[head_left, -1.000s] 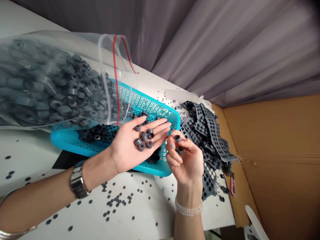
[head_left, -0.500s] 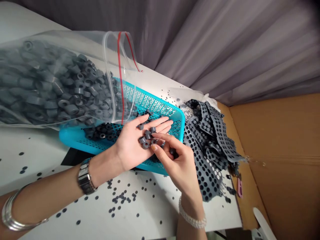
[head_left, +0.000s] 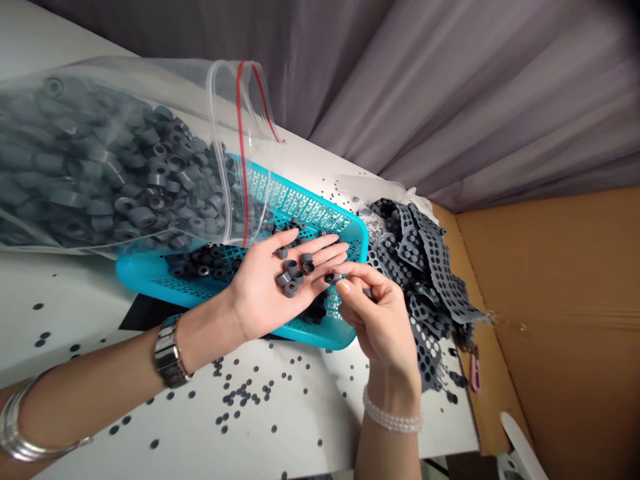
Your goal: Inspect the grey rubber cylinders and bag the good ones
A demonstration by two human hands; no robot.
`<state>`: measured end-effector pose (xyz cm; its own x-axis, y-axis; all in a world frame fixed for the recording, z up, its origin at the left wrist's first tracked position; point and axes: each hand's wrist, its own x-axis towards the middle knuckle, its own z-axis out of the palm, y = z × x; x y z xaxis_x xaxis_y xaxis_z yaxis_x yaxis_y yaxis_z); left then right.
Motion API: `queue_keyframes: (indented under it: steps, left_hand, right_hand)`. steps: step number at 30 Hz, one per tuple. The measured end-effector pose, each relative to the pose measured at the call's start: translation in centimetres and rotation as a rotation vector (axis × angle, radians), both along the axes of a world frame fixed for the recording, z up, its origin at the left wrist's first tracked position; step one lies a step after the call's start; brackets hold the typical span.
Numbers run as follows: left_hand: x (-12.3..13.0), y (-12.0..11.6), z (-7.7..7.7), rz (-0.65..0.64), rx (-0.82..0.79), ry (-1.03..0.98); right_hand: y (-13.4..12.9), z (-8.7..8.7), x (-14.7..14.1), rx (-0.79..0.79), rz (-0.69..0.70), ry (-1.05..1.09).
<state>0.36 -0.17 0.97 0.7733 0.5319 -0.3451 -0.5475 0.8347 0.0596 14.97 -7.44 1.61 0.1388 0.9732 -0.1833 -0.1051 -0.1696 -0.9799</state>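
Observation:
My left hand (head_left: 273, 287) lies palm up over the blue basket (head_left: 345, 337), fingers spread, with several small grey rings (head_left: 291, 288) resting on the palm and at the fingers. Just to its right, my right hand (head_left: 377, 303) pinches one grey ring (head_left: 332, 278) between thumb and index finger, beside the left fingertips. Another dark piece shows within its curled fingers. More grey rings (head_left: 203, 263) lie in the basket. A clear zip bag (head_left: 150, 180) full of such rings rests over the basket's left part.
Perforated grey sheets (head_left: 445, 267) are heaped right of the basket, before a cardboard box (head_left: 550, 293). Small dark discs (head_left: 245, 393) are scattered on the white table (head_left: 200, 440). A pink-handled tool (head_left: 475, 373) lies at the right. Grey curtain (head_left: 400, 87) hangs behind.
My right hand has moved right, off the left palm, with a ring in its pinch. Fewer rings lie on the left palm, which has stayed almost in place.

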Motion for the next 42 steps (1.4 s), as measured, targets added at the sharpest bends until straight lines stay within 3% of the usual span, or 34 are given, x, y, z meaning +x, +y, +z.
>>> queue_keyframes:
  steps: [2, 5, 11, 16, 21, 26, 29, 32, 34, 39, 42]
  left_hand:
    - [0.0, -0.1, 0.1, 0.002, -0.017, 0.001]
    - [0.1, -0.1, 0.4, 0.016, -0.045, 0.014]
    - [0.2, -0.1, 0.6, 0.032, -0.063, 0.035]
    - [0.2, 0.0, 0.4, 0.006, -0.035, 0.027]
    - [0.1, 0.0, 0.2, -0.021, 0.001, -0.009]
    - [0.0, -0.1, 0.2, -0.027, 0.015, 0.004]
    - [-0.1, 0.0, 0.3, -0.051, 0.044, 0.004]
    - [0.0, 0.0, 0.3, -0.054, 0.055, -0.007]
    - [0.0, 0.0, 0.3, -0.048, 0.049, -0.007]
    - [0.0, -0.1, 0.2, -0.021, 0.031, -0.026]
    - [0.0, -0.1, 0.3, -0.024, 0.019, -0.016]
  right_hand:
    - [0.1, -0.2, 0.3, -0.030, 0.003, 0.265]
    - [0.2, -0.2, 0.7, -0.065, -0.001, 0.500]
    - [0.6, -0.4, 0.8, -0.140, -0.103, 0.826]
    - [0.4, -0.5, 1.1, -0.103, -0.049, 0.956]
    - [0.4, 0.1, 0.7, -0.068, -0.085, 0.705]
    - [0.0, 0.2, -0.8, 0.052, -0.187, 0.029]
    - [-0.2, 0.2, -1.8, 0.120, -0.158, -0.411]
    - [-0.2, 0.0, -2.3, 0.116, -0.071, -0.566]
    - [0.0, -0.1, -2.2, 0.083, -0.077, -0.474]
    - [0.3, 0.0, -0.6, -0.052, -0.030, 0.327]
    - [0.4, 0.1, 0.1, -0.070, 0.010, 0.599]
